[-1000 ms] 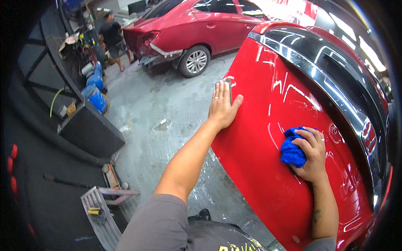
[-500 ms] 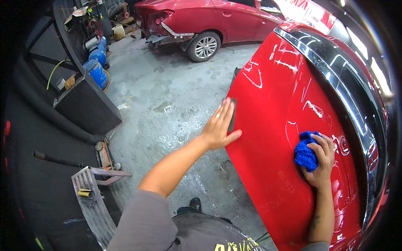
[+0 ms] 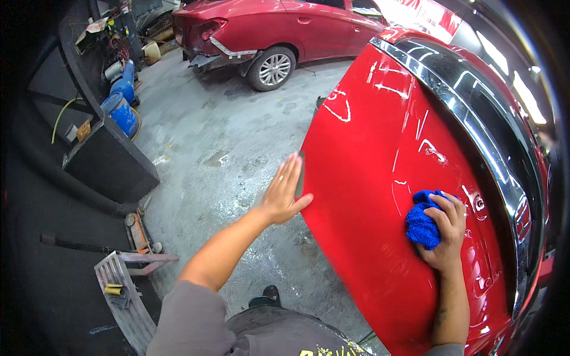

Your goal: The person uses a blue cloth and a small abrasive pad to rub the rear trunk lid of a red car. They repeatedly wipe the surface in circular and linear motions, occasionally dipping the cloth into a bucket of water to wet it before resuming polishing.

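My left hand [image 3: 282,193] lies along the left edge of a glossy red car panel [image 3: 356,207], fingers straight and close together, thumb out over the panel. A thin dark grey sheet, like sandpaper [image 3: 300,173], shows between those fingers and the edge; most of it is hidden. Farther right, my right hand [image 3: 449,231] has its fingers curled round a bunched blue cloth [image 3: 423,222], which rests on the panel. White reflections and faint whitish smudges show on the red surface.
A chrome strip [image 3: 451,89] and dark glass border the panel on the right. Another red car [image 3: 255,29] with a damaged rear stands beyond. Blue drums [image 3: 122,113] and a dark partition [image 3: 113,160] are at left, above a worn step bench [image 3: 127,296] and orange floor jack [image 3: 138,231].
My left hand has slid a little toward me along the panel edge with the grey sheet. The right hand keeps the blue cloth in about the same place. The view has shifted slightly.
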